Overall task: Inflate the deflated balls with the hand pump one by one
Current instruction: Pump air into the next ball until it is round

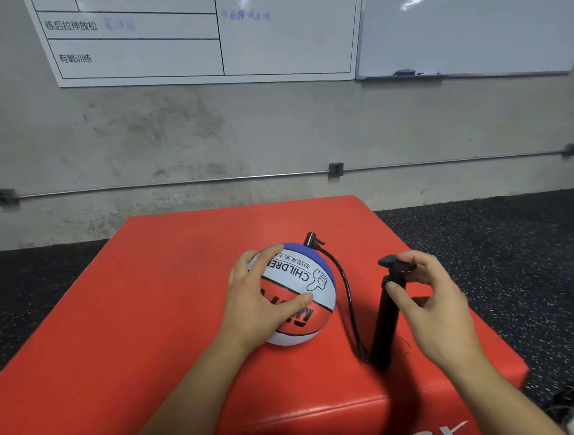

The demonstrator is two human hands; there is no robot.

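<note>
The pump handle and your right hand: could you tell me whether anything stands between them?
Nothing visible does. The right hand already pinches the pump handle at the top of the upright pump, while the left hand rests on the ball.

Both bare forearms reach forward from below. The left hand (pixel 263 300) lies spread, fingers straight and splayed, palm down, thumb stretched out to the right. The right hand (pixel 427 300) is raised at the wrist, its fingers curled in a pinching grip, thumb extended toward the left.
</note>
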